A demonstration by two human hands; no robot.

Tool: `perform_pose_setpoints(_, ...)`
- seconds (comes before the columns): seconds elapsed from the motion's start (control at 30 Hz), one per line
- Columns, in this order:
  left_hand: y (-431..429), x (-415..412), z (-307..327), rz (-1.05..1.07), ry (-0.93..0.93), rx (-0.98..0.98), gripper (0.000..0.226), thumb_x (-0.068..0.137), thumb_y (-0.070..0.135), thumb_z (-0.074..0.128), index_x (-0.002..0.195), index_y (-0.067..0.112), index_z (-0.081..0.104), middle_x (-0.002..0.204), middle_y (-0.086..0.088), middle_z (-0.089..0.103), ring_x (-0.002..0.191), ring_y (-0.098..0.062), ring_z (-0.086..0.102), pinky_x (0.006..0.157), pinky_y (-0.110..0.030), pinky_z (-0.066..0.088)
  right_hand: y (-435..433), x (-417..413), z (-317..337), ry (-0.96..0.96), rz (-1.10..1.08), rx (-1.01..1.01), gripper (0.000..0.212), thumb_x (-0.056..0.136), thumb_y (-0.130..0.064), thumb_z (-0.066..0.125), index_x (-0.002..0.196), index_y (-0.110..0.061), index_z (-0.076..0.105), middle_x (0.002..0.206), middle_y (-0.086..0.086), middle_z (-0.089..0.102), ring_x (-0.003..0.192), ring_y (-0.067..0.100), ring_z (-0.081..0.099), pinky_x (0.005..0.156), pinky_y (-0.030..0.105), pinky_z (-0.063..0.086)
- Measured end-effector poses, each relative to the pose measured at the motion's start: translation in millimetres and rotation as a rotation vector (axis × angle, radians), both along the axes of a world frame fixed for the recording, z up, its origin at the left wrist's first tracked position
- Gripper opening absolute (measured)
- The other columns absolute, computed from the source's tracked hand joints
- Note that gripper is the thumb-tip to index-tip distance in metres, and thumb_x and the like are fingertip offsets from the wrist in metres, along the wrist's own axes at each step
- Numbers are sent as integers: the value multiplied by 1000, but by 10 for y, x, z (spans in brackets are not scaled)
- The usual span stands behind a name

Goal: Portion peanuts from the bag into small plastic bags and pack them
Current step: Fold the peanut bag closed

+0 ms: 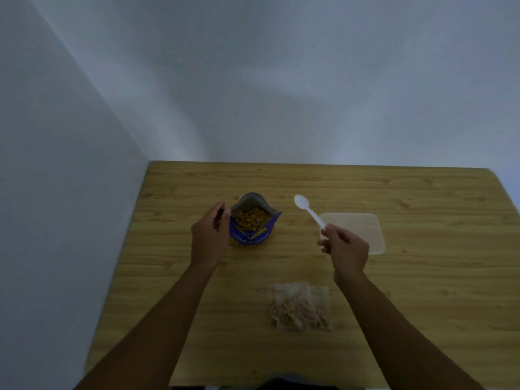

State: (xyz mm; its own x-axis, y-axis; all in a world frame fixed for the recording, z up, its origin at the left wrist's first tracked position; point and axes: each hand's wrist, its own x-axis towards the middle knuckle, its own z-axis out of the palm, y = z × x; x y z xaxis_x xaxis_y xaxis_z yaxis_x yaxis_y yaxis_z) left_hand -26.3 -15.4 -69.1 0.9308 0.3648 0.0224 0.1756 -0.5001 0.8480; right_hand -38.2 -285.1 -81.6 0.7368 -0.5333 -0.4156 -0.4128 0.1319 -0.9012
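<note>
A blue peanut bag [253,230] stands open on the wooden table [422,277], with peanuts showing inside. My left hand [209,236] grips the bag's left edge at the opening. My right hand [346,250] pinches the handle of a white plastic spoon [308,211], whose empty bowl points up and to the left, to the right of the bag. Small clear plastic bags [299,306] holding peanuts lie flat on the table nearer to me, between my forearms.
A translucent plastic lid or tray [363,229] lies flat behind my right hand. The table stands in a corner, with a wall along its left edge and another along its far edge.
</note>
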Motion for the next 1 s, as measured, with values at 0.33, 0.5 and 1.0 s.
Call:
perform_pose_setpoints(0.33, 23, -8, 4, -10, 21, -33, 39, 99, 28, 57, 133, 10, 61, 126, -4, 67, 108, -5, 61, 84, -8, 45, 275, -213, -508, 99, 294, -471, 10, 91, -17, 69, 90, -12, 79, 66, 1, 73, 61, 14, 71, 69, 27, 56)
perform_pose_setpoints(0.5, 74, 3, -20, -47, 20, -23, 36, 99, 28, 57, 130, 11, 63, 120, -3, 69, 106, -9, 64, 75, 4, 41, 236, -248, -624, 111, 416, -711, 11, 91, -17, 69, 89, -10, 77, 82, 4, 75, 80, 22, 68, 82, 27, 41)
perform_pose_setpoints(1.0, 365, 183, -16, -442, -38, 141, 45, 85, 1, 65, 128, 16, 62, 121, 3, 64, 111, -9, 59, 96, -25, 46, 635, 410, 57, -360, 916, -665, 43, 85, -10, 75, 126, -13, 64, 109, 5, 62, 91, 18, 60, 80, 22, 48)
